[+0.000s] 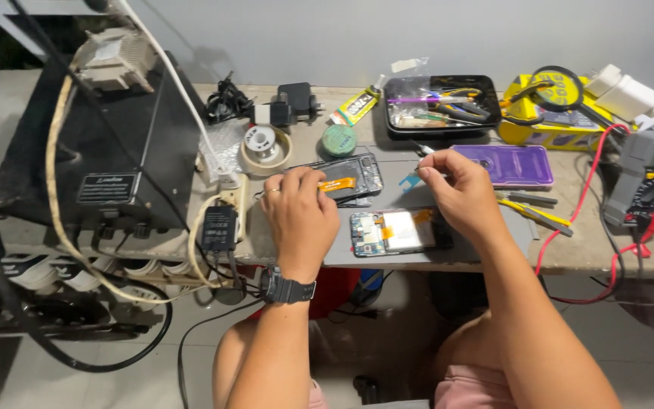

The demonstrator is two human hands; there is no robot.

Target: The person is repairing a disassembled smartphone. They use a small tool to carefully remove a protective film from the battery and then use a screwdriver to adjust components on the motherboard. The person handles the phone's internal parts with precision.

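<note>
My left hand [299, 216] rests on the grey work mat [395, 176], fingers curled at the near edge of a phone back frame [346, 179] with an orange flex cable. What it grips is hidden. My right hand [459, 189] pinches thin tweezers [420, 148], which point up-left, with a small blue part [410, 182] just below the fingers. An opened phone [395, 231] with its board and white battery exposed lies between my hands at the table's front edge.
A black machine [107, 144] with cables fills the left. Behind lie a solder spool [265, 144], a green tin [339, 138], a black tool tray [440, 106], a purple phone case [510, 164], a yellow box with magnifier [550, 106]. A multimeter [649, 189] with red leads sits right.
</note>
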